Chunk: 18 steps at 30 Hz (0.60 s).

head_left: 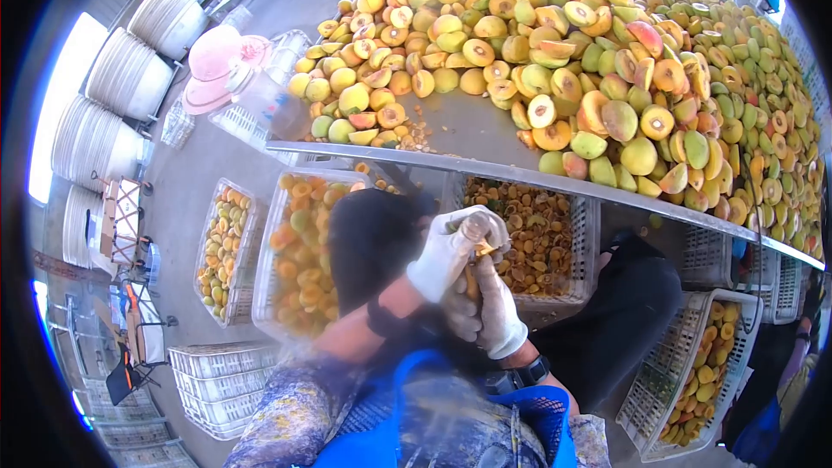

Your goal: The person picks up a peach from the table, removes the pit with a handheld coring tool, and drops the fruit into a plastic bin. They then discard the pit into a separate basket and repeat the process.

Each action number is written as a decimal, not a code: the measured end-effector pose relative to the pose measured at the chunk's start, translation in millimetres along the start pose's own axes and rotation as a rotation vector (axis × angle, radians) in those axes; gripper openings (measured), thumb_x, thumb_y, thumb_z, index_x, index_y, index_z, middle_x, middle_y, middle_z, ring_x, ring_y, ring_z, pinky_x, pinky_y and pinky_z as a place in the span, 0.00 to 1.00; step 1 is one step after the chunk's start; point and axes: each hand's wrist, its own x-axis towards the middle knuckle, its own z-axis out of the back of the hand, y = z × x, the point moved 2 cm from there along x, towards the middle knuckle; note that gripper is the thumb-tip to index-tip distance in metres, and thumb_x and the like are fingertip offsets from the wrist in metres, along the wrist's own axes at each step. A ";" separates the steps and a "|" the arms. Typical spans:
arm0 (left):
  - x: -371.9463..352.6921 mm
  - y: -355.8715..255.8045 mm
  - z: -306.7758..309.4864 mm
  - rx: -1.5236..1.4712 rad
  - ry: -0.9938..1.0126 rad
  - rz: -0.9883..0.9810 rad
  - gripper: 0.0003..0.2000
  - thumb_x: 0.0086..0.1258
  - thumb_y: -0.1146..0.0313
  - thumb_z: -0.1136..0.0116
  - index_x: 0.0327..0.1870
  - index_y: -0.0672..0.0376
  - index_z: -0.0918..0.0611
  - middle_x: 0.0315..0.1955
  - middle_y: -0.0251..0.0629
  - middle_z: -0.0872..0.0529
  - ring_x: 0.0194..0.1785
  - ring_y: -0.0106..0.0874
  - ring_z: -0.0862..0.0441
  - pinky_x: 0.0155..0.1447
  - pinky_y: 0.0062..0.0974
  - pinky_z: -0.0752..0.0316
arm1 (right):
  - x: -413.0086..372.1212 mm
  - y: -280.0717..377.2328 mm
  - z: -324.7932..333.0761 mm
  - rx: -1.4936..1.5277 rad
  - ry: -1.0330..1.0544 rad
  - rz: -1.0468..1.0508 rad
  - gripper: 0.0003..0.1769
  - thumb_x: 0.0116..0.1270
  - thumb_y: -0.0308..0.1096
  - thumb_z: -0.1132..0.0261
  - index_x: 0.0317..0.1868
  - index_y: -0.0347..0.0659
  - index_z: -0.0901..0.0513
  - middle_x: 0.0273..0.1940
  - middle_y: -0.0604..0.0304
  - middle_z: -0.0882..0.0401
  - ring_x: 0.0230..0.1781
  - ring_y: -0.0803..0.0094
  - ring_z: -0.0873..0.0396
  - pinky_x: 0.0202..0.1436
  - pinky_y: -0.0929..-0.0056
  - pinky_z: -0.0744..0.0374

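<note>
A bright blue mesh-edged garment [368, 432] lies nearest the camera, over clothing with blue, white and yellow splotched sleeves [290, 407]. Beyond the knees, a wide grey metal table [468, 126] bears a great heap of yellow, green and reddish fruit halves [555, 43], many with their cut faces showing. Below its edge, a white plastic crate of orange-yellow halves [263, 282] stands by the left knee, and a white plastic crate of small brownish-orange pieces [591, 247] sits between the legs, just beyond the hands.

The left hand [455, 247], in a white glove, is curled tightly, grasping a small yellow-orange piece [484, 250] at its fingertips. The right hand [496, 305], also white-gloved, is bent close beneath; blur hides its grip, so I cannot tell what it holds. The piece lies between the two hands, above the right one and well apart from the heap.
</note>
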 end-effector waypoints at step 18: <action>18.2 -33.0 -41.9 -0.082 0.185 0.132 0.26 0.75 0.46 0.45 0.27 0.63 0.18 0.24 0.40 0.16 0.27 0.28 0.20 0.31 0.23 0.26 | -22.6 13.8 14.8 0.300 0.564 -0.142 0.27 0.75 0.62 0.49 0.35 0.44 0.31 0.17 0.70 0.40 0.08 0.83 0.44 0.07 0.83 0.44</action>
